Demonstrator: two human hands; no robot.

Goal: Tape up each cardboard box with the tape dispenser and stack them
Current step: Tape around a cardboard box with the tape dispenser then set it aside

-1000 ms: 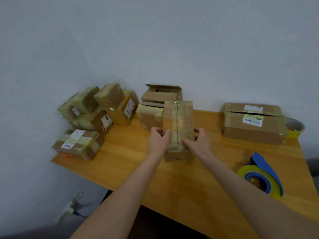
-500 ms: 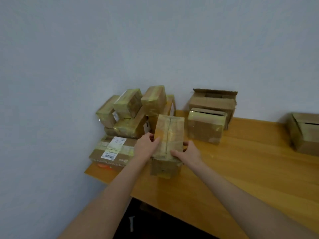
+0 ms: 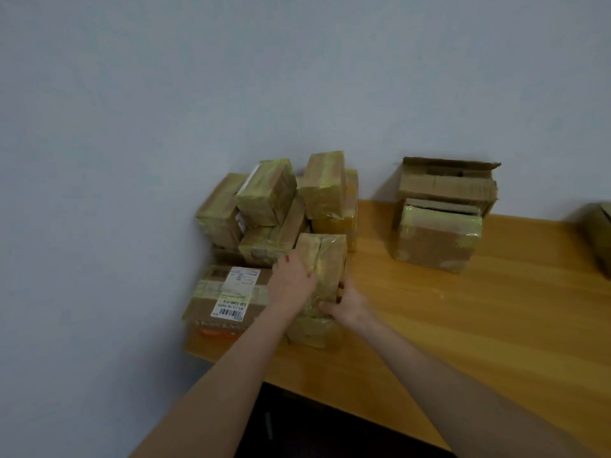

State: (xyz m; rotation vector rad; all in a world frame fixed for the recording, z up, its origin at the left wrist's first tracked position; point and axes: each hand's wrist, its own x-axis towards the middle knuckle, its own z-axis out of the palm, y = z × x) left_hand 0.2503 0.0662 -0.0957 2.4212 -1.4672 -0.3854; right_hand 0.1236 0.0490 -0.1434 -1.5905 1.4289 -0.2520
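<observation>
Cardboard box (image 3: 325, 256), oblong, glossy w/ tape, gripped btwn left hand (image 3: 291, 285) & right hand (image 3: 350, 305), wood table (image 3: 479, 325) below.

You're at a small packing station, more parcel workroom than living space. A plain pale wall (image 3: 297, 77) fills the upper frame, with a wooden table (image 3: 463, 325) standing against it. Centre left, taped cardboard parcels (image 3: 267, 193) are heaped by the wall. The flat box (image 3: 201, 305) below them carries a barcoded shipping label (image 3: 235, 292). Right of centre, an open-flapped box (image 3: 446, 183) sits behind a second taped box (image 3: 436, 239).
</observation>
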